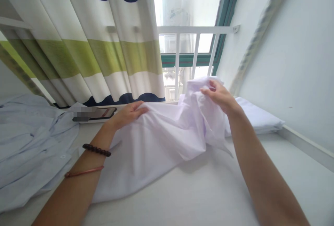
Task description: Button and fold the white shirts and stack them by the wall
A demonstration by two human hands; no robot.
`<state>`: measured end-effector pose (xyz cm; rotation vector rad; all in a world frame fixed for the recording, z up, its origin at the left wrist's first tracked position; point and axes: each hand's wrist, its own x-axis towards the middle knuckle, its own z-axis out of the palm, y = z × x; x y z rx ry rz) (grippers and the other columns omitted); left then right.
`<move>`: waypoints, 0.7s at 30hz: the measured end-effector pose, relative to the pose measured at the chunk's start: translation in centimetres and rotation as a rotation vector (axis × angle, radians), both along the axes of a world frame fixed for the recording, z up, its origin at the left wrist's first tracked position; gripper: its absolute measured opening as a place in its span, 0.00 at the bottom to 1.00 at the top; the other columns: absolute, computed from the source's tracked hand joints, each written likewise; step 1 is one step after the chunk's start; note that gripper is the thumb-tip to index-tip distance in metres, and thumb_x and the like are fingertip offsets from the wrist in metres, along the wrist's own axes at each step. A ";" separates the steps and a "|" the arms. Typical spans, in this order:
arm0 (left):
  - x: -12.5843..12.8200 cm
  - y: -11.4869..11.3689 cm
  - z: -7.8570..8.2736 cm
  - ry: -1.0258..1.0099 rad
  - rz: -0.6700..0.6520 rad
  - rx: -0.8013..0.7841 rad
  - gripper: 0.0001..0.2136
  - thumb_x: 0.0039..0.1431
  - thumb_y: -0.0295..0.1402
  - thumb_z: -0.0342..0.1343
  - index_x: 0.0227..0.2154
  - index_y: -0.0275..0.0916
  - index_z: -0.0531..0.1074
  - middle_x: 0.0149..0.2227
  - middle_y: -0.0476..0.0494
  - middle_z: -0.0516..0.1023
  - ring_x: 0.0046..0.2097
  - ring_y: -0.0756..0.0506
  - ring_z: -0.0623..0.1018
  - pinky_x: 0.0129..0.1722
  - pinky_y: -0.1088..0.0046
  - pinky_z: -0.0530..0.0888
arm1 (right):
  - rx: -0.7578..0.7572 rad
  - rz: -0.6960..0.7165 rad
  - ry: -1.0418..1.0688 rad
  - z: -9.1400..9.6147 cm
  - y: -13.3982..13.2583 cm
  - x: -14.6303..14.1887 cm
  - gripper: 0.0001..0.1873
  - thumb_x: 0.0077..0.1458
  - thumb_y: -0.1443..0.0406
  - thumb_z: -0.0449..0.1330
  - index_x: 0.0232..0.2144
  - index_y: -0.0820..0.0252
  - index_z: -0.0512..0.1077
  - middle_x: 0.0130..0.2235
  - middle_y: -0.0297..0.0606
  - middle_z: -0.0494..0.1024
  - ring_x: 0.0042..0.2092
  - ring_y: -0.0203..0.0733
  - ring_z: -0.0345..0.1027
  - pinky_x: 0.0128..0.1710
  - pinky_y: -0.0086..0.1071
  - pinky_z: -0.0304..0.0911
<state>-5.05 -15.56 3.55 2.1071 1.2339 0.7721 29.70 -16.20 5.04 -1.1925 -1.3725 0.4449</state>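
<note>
Bare arms [263, 170] hold white cloth [164, 135] between them, left hand [127, 114] pinching at ten o'clock, right hand [221, 96] at two.

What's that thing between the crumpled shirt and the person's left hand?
In the head view, a phone lies between the crumpled shirt and the left hand, which grips a white cloth. Part of the phone is blurred out.

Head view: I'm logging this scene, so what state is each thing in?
White cloth: creased, partly lifted
Left hand: grip closed on white cloth
Right hand: grip closed on white cloth
Garment at left: rumpled, unfolded
Fabric at right: folded
Phone: lying flat, screen unclear
Curtain: hanging, partly drawn
Window: cannot tell whether open
</note>
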 end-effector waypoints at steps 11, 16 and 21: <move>4.0 -2.7 1.3 -0.716 -0.204 -0.280 0.28 0.56 0.45 0.57 0.60 0.52 0.60 0.42 0.49 0.78 0.39 0.47 0.78 0.37 0.74 0.75 | -0.234 0.649 -0.657 -2.2 -2.0 -8.8 0.44 0.44 0.49 0.64 0.61 0.54 0.59 0.62 0.41 0.63 0.60 0.55 0.57 0.59 0.44 0.56; 2.4 -1.6 1.1 -0.599 -0.236 -0.475 0.28 0.57 0.46 0.55 0.60 0.45 0.60 0.38 0.43 0.79 0.39 0.41 0.79 0.41 0.62 0.75 | -0.086 0.460 -0.414 -3.3 0.0 -8.9 0.13 0.49 0.68 0.54 0.36 0.60 0.74 0.42 0.40 0.78 0.46 0.50 0.69 0.48 0.41 0.63; -0.6 0.7 -0.4 -0.049 -0.120 -0.199 0.29 0.49 0.40 0.62 0.55 0.41 0.65 0.47 0.37 0.77 0.47 0.39 0.77 0.46 0.60 0.74 | -0.173 0.268 0.371 -0.8 -0.5 -8.2 0.10 0.51 0.61 0.53 0.34 0.58 0.70 0.36 0.39 0.78 0.42 0.46 0.71 0.40 0.37 0.69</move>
